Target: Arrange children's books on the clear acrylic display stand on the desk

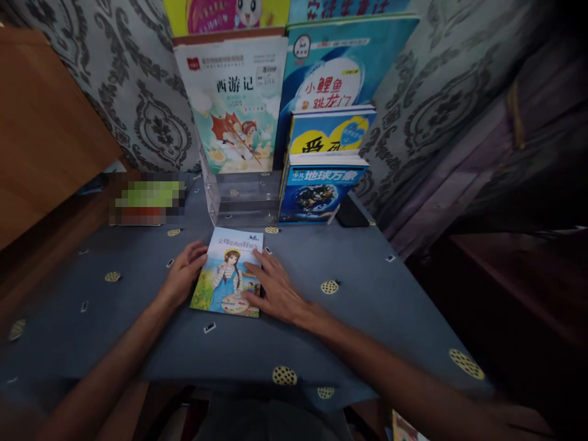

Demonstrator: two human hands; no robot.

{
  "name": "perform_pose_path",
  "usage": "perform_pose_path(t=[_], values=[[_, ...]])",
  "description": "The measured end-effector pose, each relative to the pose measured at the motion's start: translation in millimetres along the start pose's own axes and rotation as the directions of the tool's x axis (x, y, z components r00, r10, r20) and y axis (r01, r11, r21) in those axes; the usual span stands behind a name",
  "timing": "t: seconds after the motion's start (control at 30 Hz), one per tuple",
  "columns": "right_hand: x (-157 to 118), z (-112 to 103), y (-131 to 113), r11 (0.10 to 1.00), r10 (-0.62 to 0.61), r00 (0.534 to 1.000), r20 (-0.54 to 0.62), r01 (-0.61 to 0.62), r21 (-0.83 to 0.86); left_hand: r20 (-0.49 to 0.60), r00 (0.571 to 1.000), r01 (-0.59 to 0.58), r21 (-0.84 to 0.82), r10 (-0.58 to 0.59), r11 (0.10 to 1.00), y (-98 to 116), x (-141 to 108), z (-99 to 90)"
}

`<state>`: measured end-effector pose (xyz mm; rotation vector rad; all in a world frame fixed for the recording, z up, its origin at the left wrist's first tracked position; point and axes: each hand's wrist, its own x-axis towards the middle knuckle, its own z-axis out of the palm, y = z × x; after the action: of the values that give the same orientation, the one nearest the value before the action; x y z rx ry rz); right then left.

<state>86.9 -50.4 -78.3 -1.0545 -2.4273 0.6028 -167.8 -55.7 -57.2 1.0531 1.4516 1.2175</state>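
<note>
A thin book [227,275] with a girl in blue overalls on its cover lies face up on the table, slightly tilted. My left hand [186,269] rests at its left edge, fingers loosely bent with the fingertips by the cover. Across the right edge of the book my right hand [273,285] lies flat, its fingers spread over the cover. Just behind the book stands a clear tiered book rack [243,211]; its lower left tier shows no book. A white-covered book [236,116] stands behind that tier, and a blue book with a globe [319,193] fills the lower right one.
The table has a grey-blue cloth [358,331] with pineapple prints. A black phone-like object [353,213] lies right of the rack. At the back left is a blurred-out green and red item [147,199]. A wooden panel [50,135] borders the left side; patterned curtains hang behind.
</note>
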Motion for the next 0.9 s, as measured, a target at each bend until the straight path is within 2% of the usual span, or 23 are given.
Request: perform_pose_path(t=[0.03,0.1,0.17,0.27,0.33,0.43,0.5,0.53,0.6,0.67,0.9], values=[[0.0,0.3,1.2,0.999,-0.004,1.000,-0.003,0.004,0.035,0.016,0.996,0.094,-0.094,-0.093,0.991,1.1,-0.2,2.1],[0.4,0.8,3.0,0.993,0.001,1.000,-0.023,0.001,0.117,0.124,0.970,0.234,-0.212,-0.211,0.949,5.2,-1.7,7.7],[1.8,0.8,3.8,0.977,0.052,0.996,-0.075,-0.035,0.208,0.213,0.953,0.270,-0.278,-0.215,0.922,10.9,-3.8,13.7],[6.9,-1.9,3.4,0.934,0.172,0.969,-0.179,-0.103,0.344,0.230,0.961,0.229,-0.346,-0.155,0.910,19.1,-7.0,20.8],[11.6,-6.6,2.6,0.885,0.220,0.951,-0.216,-0.102,0.454,0.217,0.969,0.197,-0.377,-0.120,0.905,24.0,-9.0,24.3],[18.0,-18.6,0.5,0.717,0.209,0.967,-0.147,-0.049,0.695,0.193,0.979,0.139,-0.427,-0.060,0.894,32.7,-12.1,28.1],[20.2,-28.9,-2.1,0.626,0.173,0.976,-0.133,-0.005,0.780,0.187,0.982,0.084,-0.451,0.002,0.889,40.1,-14.0,29.6],[20.4,-34.1,-3.9,0.629,0.164,0.973,-0.165,0.025,0.777,0.187,0.982,0.050,-0.458,0.041,0.888,43.7,-14.7,29.9],[19.2,-43.2,-8.4,0.710,0.153,0.954,-0.259,0.076,0.700,0.186,0.975,-0.022,-0.459,0.120,0.888,49.4,-15.6,30.0],[16.4,-48.7,-12.7,0.782,0.135,0.943,-0.305,0.088,0.617,0.176,0.969,-0.081,-0.445,0.175,0.892,51.0,-15.8,30.3],[8.1,-47.2,-11.5,0.810,0.135,0.951,-0.277,0.055,0.584,0.184,0.965,-0.124,-0.314,0.188,0.941,32.8,-14.6,33.1]])
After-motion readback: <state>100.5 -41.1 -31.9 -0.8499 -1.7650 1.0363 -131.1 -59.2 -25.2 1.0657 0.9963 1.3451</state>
